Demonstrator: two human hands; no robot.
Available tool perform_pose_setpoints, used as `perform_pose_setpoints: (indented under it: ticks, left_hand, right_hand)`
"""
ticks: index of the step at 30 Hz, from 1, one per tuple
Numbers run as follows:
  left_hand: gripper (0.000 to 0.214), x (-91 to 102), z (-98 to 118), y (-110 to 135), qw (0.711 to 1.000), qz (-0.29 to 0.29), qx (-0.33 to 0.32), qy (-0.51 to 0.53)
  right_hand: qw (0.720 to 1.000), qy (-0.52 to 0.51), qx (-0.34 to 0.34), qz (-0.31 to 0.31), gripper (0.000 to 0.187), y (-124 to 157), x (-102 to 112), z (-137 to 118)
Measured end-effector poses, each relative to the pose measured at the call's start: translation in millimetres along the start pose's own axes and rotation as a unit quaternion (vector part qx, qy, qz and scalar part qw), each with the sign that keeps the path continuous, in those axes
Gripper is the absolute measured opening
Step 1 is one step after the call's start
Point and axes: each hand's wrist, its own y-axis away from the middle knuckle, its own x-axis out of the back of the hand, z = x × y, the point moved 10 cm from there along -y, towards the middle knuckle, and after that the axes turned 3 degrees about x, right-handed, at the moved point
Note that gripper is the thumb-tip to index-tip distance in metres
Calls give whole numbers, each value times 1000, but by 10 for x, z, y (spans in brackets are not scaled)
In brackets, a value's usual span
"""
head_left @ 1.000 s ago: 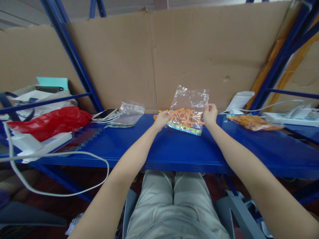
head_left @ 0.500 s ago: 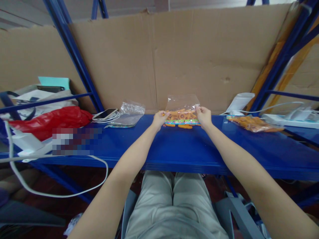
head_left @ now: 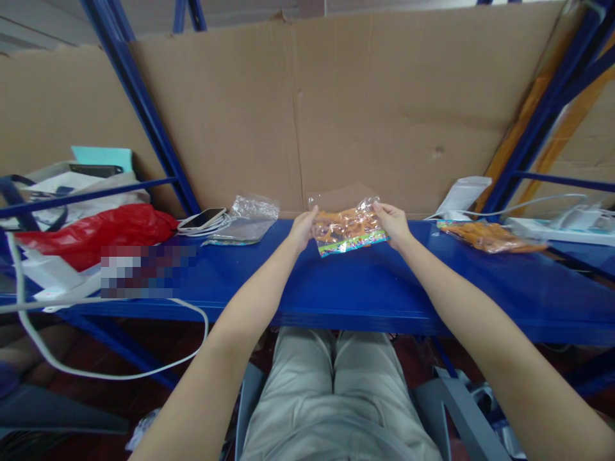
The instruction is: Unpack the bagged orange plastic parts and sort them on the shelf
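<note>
A clear plastic bag (head_left: 348, 228) filled with orange pieces and edged with a colourful strip is held just above the blue shelf (head_left: 336, 288). My left hand (head_left: 302, 229) pinches its left end. My right hand (head_left: 393, 223) grips its right end. The bag's clear top flap is folded back behind the orange contents. Both arms reach straight forward over my lap.
Another bag of orange pieces (head_left: 485, 235) lies to the right, near a white pouch (head_left: 461, 194) and white cables. To the left lie an empty clear bag (head_left: 247, 218), a phone (head_left: 202, 219), a red bag (head_left: 96, 234) and a white cable (head_left: 110, 374). Cardboard (head_left: 336, 109) backs the shelf.
The bag stood upright with its clear top raised a second ago. It was then lowered to the shelf, its top folded down, and now my hands hold it lifted slightly and tilted.
</note>
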Motion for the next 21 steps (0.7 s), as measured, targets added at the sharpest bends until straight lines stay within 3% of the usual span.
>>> perform_pose_setpoints:
  ticks: [4, 8, 11, 15, 21]
  left_hand:
    - [7, 174, 72, 11, 997, 73, -25, 9]
    - [11, 254, 152, 16, 992, 113, -62, -4]
    - [11, 108, 134, 2, 996, 55, -62, -33]
    - [13, -142, 27, 25, 993, -42, -36, -101]
    - [6, -120, -12, 29, 989, -22, -32, -143]
  right_hand:
    - [997, 25, -54, -44, 37, 79, -105, 65]
    - [993, 12, -98, -61, 35, 126, -150, 107]
    - [993, -3, -110, -48, 34, 133, -137, 107]
    - [992, -25, -124, 16, 26, 123, -18, 125]
    - [992, -32, -121, 29, 23, 122, 15, 83]
